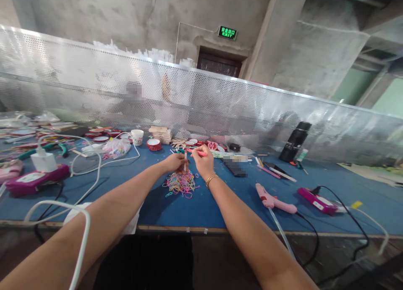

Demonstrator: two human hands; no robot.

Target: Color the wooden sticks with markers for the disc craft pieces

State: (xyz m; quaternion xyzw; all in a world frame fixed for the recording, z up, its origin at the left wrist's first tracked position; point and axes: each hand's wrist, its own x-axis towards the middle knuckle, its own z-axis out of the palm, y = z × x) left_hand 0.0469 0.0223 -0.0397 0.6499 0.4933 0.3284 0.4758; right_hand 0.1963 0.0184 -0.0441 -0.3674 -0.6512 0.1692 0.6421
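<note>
Above the blue tabletop (201, 210), my left hand (176, 162) pinches a short, pale, narrow strip (185, 160) upright, probably a wooden stick. My right hand (203, 162), with a bracelet at the wrist, is closed around a red-pink marker pen (201, 153). The pen's front end points left at the top of the strip; whether they touch I cannot tell. Just below both hands lies a loose pile of small coloured plastic loops (181, 184), pink, yellow and blue among them.
A pink glue gun (273, 201) and a purple power strip (317, 201) lie at the right. Behind them stands a black bottle (295, 141). To the left are a white cable (100, 168), another purple strip (34, 181) and a paper cup (137, 137). A perforated metal screen (220, 101) borders the back.
</note>
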